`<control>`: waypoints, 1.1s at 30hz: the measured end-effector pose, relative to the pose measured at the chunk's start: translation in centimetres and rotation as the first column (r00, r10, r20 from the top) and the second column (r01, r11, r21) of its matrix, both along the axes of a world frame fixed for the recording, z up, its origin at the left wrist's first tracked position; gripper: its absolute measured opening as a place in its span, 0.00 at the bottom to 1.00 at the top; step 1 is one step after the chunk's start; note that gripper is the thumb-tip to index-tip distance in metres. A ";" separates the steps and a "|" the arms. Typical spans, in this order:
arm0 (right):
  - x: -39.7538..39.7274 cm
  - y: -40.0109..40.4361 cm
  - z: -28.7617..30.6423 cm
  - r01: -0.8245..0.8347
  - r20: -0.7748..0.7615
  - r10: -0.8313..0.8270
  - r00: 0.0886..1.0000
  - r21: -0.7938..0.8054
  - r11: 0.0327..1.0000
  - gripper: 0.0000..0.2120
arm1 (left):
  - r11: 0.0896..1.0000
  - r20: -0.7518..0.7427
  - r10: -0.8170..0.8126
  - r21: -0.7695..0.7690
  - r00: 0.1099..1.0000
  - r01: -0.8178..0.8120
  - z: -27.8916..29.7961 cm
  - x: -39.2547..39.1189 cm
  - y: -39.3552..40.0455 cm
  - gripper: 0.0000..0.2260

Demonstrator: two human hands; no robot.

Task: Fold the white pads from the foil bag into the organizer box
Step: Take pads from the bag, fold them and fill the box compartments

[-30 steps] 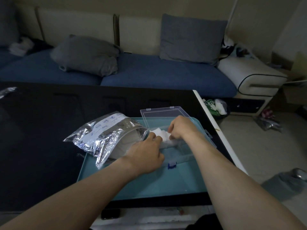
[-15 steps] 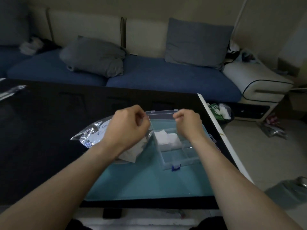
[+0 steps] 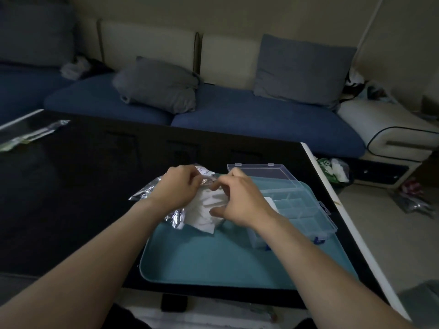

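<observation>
Dim room: blue sofa with grey cushions behind black table.

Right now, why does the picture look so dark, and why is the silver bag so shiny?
Head view: the room is dim, so the black table looks almost featureless; the foil bag catches what light there is and glints; the white pads stand out pale between the left hand and right hand; the wide lens bends the sofa.

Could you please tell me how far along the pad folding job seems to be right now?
Done: a white folded pad already lies in the clear plastic organizer box. In hand: the left hand and right hand both have a grip at the mouth of the crinkled silver foil bag, where more white pads spill out. Left: folding those; several compartments look empty.
</observation>
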State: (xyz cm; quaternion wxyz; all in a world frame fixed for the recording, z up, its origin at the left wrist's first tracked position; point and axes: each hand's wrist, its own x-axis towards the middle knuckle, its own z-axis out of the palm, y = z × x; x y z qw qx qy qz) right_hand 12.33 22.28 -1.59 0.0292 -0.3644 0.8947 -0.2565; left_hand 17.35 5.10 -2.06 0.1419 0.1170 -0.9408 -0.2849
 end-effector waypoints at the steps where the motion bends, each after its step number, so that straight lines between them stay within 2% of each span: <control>1: 0.2 -0.2 0.0 -0.029 0.003 0.029 1.000 0.066 0.997 0.31 | 0.999 -0.006 0.019 0.034 1.000 -0.019 -0.1 0.0 -0.4 0.08; 3: 0.5 -0.5 -0.3 -0.090 0.005 0.092 0.996 0.225 0.970 0.42 | 0.994 -0.002 0.047 0.101 0.999 -0.047 -0.2 -0.1 -1.0 0.08; 5: 0.8 -0.8 -0.8 -0.099 -0.037 0.116 0.993 0.307 0.947 0.45 | 0.988 0.018 0.045 0.147 0.999 -0.047 -0.4 -0.2 -1.3 0.07; 8: 0.5 -1.4 -1.3 -0.082 -0.083 0.110 0.990 0.290 0.954 0.38 | 0.981 0.035 0.051 0.184 0.998 -0.056 -0.6 -0.2 -1.6 0.07; 12: 0.1 -1.4 -1.7 -0.113 -0.055 0.128 0.990 0.224 0.968 0.26 | 0.975 0.040 0.030 0.217 0.999 -0.038 -0.6 -0.2 -1.6 0.07; 15: -0.2 -0.9 -1.9 -0.146 0.019 0.145 0.989 0.166 0.975 0.24 | 0.975 0.044 0.026 0.220 0.999 -0.035 -0.6 -0.2 -1.5 0.08; 17: -0.4 -0.6 -1.8 -0.166 0.011 0.166 0.986 0.138 0.977 0.22 | 0.973 0.059 0.023 0.230 0.998 -0.036 -0.6 -0.3 -1.5 0.09; 20: -0.4 -0.8 -2.0 -0.196 -0.069 0.204 0.976 0.118 0.974 0.17 | 0.971 0.074 0.029 0.235 0.997 -0.046 -0.6 -0.4 -1.4 0.08; 25: 0.8 -1.8 -2.0 -0.215 -0.236 0.251 0.939 0.169 0.962 0.20 | 0.966 0.075 0.029 0.254 0.997 -0.047 -0.5 -0.5 -1.2 0.08; 29: 1.6 -2.8 -2.7 -0.163 -0.296 0.184 0.937 0.095 0.982 0.14 | 0.970 0.070 0.020 0.240 0.997 -0.037 -0.6 -0.5 -1.2 0.09; 33: 1.2 -3.4 -2.8 -0.171 -0.206 0.165 0.964 -0.012 0.985 0.08 | 0.968 0.061 0.007 0.249 0.998 -0.021 -0.6 -0.4 -1.3 0.08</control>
